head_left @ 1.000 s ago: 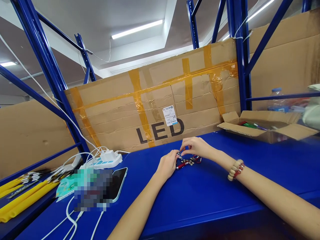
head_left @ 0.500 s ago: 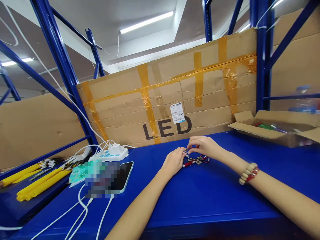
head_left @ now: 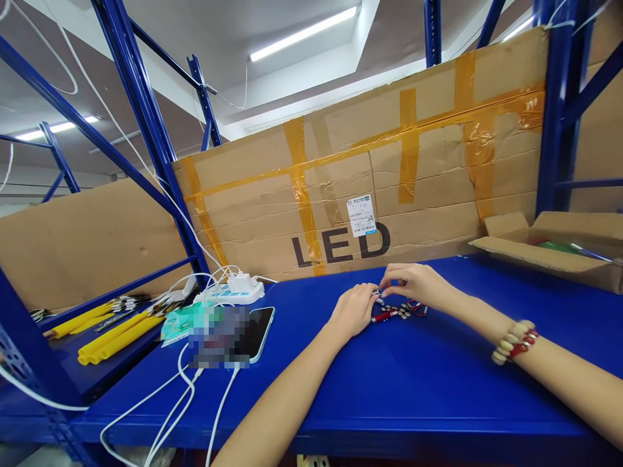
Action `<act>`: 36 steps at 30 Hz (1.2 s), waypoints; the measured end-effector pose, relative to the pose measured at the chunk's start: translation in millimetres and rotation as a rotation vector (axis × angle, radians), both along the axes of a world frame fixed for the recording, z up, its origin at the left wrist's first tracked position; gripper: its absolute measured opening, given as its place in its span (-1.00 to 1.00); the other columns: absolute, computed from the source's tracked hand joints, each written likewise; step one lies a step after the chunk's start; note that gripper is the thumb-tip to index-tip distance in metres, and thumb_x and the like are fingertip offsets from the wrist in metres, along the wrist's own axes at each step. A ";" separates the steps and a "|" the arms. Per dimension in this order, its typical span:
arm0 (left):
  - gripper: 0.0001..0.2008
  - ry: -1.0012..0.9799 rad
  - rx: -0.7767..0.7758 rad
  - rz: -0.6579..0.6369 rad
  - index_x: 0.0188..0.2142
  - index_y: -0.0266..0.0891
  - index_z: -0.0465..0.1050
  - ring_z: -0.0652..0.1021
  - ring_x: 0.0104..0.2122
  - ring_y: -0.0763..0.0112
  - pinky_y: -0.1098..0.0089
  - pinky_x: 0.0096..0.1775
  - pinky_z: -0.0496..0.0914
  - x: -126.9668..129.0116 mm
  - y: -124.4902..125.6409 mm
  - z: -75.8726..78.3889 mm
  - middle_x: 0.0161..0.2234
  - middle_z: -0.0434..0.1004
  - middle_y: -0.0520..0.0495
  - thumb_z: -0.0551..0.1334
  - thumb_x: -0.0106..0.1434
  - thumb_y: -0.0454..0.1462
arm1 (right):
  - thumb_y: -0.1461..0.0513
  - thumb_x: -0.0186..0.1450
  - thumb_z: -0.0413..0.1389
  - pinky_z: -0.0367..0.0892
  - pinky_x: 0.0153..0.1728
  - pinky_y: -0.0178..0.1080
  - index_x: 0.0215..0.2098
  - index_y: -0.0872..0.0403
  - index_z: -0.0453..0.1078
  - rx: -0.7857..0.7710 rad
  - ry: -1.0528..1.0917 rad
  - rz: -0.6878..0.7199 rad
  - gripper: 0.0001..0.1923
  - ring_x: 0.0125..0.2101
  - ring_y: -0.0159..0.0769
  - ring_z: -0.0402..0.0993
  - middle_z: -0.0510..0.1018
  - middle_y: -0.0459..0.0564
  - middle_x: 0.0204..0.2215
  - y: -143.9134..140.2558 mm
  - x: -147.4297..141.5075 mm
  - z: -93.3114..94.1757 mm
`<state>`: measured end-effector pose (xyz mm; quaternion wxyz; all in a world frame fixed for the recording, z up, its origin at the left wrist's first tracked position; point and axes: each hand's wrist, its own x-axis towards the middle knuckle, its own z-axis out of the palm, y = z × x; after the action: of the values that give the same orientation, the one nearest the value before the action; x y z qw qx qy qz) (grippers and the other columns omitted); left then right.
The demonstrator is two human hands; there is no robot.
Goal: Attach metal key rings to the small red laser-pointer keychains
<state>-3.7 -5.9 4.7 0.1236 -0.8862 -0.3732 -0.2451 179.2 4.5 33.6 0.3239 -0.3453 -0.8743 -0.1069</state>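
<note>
On the blue desk [head_left: 418, 389], nearest me, a phone [head_left: 263, 331] lies to my left, probably set aside to leave me elbow room. Just ahead, a red tube [head_left: 384, 316] and small round bits [head_left: 403, 312] lie close below my fingers, I suppose for short reaches. Right behind them, my left hand [head_left: 354, 308] has its grip closed on a small metal piece [head_left: 377, 292], seemingly to steady it; my right hand [head_left: 413, 283] pinches that same piece, thumb and finger nearly meeting. Farther back sit a power strip [head_left: 233, 296], an open box [head_left: 545, 256] and a cardboard sheet [head_left: 433, 227], likely a back wall. Counting outward: one phone, one tube, one held piece, one strip, one box, one sheet; the bits are too crowded to number.
</note>
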 end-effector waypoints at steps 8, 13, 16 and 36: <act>-0.77 -0.041 0.006 -0.051 -0.16 -0.23 0.24 0.43 -0.25 0.37 0.35 -0.17 0.34 -0.5 4.6 -3.1 -0.26 0.42 -0.06 -0.13 0.32 -0.30 | 0.11 0.21 0.08 0.13 -0.54 -0.39 -0.45 0.00 0.44 -0.024 0.021 0.001 -0.82 -0.52 -0.43 0.35 0.46 -0.14 -0.46 1.6 1.7 -2.0; -0.76 -0.089 -0.022 -0.103 -0.13 -0.25 0.22 0.42 -0.20 0.36 0.33 -0.13 0.33 -0.6 4.8 -3.5 -0.19 0.39 -0.12 -0.14 0.32 -0.32 | 0.13 0.21 0.08 0.12 -0.54 -0.39 -0.47 0.02 0.44 0.011 0.050 0.004 -0.81 -0.51 -0.43 0.36 0.47 -0.12 -0.47 -0.3 1.5 1.2; -0.76 -0.088 -0.037 -0.114 -0.16 -0.24 0.24 0.43 -0.23 0.37 0.34 -0.15 0.34 -2.1 4.9 -4.9 -0.23 0.40 -0.11 -0.14 0.31 -0.33 | 0.13 0.25 0.03 0.12 -0.53 -0.39 -0.50 0.03 0.45 0.048 0.042 0.018 -0.75 -0.47 -0.41 0.39 0.47 -0.11 -0.47 -1.9 1.7 1.7; -0.76 -0.086 -0.088 -0.080 -0.12 -0.21 0.25 0.48 -0.25 0.39 0.39 -0.23 0.38 -2.9 -0.4 -3.1 -0.22 0.46 -0.05 -0.08 0.28 -0.35 | 0.23 0.35 -0.15 0.05 -0.60 -0.38 -0.39 0.05 0.46 0.249 -0.169 0.057 -0.65 -0.57 -0.50 0.34 0.49 -0.09 -0.39 -3.0 4.1 -4.3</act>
<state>-6.6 -6.4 1.6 0.0584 -0.8937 -0.3527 -0.2712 183.3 1.5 29.4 0.2923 -0.2669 -0.8880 -0.2342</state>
